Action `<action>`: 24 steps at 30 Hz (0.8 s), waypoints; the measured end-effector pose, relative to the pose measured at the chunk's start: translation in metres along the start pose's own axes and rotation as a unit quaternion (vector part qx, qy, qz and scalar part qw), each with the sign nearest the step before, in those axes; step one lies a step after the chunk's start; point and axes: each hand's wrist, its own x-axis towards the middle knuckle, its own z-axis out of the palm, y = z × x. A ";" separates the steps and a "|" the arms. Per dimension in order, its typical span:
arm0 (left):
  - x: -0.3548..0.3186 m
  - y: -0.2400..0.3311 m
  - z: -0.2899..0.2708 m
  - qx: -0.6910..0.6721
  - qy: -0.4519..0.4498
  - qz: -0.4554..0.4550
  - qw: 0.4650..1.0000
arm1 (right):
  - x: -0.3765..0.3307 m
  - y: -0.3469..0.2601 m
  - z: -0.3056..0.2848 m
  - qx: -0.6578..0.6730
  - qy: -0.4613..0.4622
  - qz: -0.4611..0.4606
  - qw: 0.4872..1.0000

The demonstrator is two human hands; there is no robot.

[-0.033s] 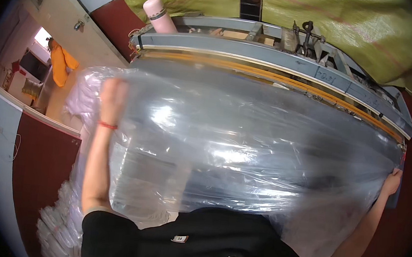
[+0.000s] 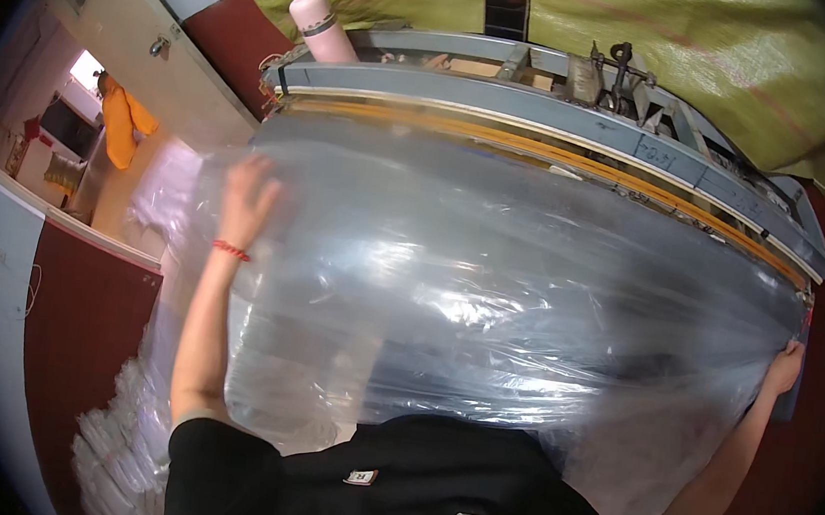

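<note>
A wide sheet of clear plastic film (image 2: 492, 266) is spread in front of me, shiny and creased. On its left part my left hand (image 2: 251, 190) has its fingers apart, at or just above the film, slightly blurred. My right hand (image 2: 785, 365) is closed on the film's right edge, where folds fan out from the grip. Along the far side of the film runs a grey metal machine beam (image 2: 450, 93) with an orange-yellow strip (image 2: 505, 145) beneath it.
A pink bottle (image 2: 322, 27) stands at the beam's far left. Behind it, a dark phone-like slab (image 2: 506, 11) lies on yellow-green sheeting (image 2: 678, 24). Bunched clear plastic (image 2: 116, 448) hangs at lower left. Through the left doorway, orange clothing (image 2: 123, 127) shows.
My left hand has moved a little to the right, and its fingers have spread. The film's left part has shifted and looks smoother. My right hand holds nearly the same place.
</note>
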 end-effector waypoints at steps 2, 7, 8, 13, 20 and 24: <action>-0.046 -0.041 0.051 0.010 -0.134 -0.154 0.979 | 0.000 -0.001 0.001 0.003 -0.004 -0.001 1.000; -0.045 -0.079 0.060 -0.028 -0.134 -0.180 0.974 | -0.002 -0.009 -0.011 -0.015 -0.040 0.024 0.999; -0.037 -0.075 0.056 -0.031 -0.167 -0.208 0.963 | 0.000 -0.006 -0.008 -0.015 -0.040 0.023 0.999; 0.002 0.025 0.045 -0.078 -0.080 -0.036 0.993 | 0.008 0.016 0.004 0.017 -0.010 0.008 1.000; -0.001 0.120 0.053 -0.087 -0.122 0.132 0.980 | 0.032 0.080 0.037 0.099 0.047 -0.028 0.994; 0.019 0.107 0.067 -0.168 -0.112 0.117 0.972 | 0.023 0.086 0.016 0.492 -0.058 0.075 0.865</action>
